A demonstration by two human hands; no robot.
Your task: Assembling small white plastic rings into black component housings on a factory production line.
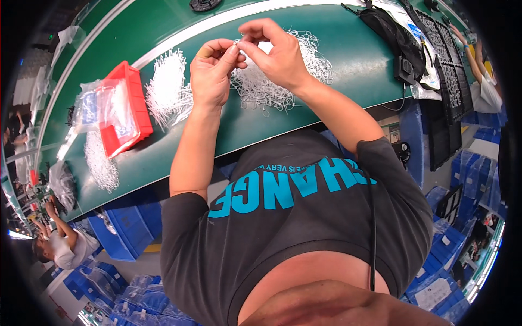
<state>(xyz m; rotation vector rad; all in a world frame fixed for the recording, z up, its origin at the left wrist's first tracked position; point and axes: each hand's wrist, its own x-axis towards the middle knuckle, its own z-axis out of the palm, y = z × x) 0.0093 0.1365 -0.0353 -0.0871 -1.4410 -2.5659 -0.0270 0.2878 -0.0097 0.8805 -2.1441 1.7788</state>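
Observation:
My left hand (215, 68) and my right hand (277, 54) meet above the green bench, thumbs and forefingers pinched together. Between the fingertips is a thin white strand (237, 43), mostly hidden by the fingers. Below and behind the hands spreads a pile of thin white looped ties (263, 92). To the left of my left hand lies a bundle of straighter white ties (166, 87), their ends fanned out.
A red bin (140, 103) with clear plastic bags (98, 106) stands left on the green bench (359, 49). More white ties (100, 163) lie beside it. A black bag (380, 27) and dark trays (448, 81) are at right. Blue crates (128, 228) stand below; co-workers sit at both sides.

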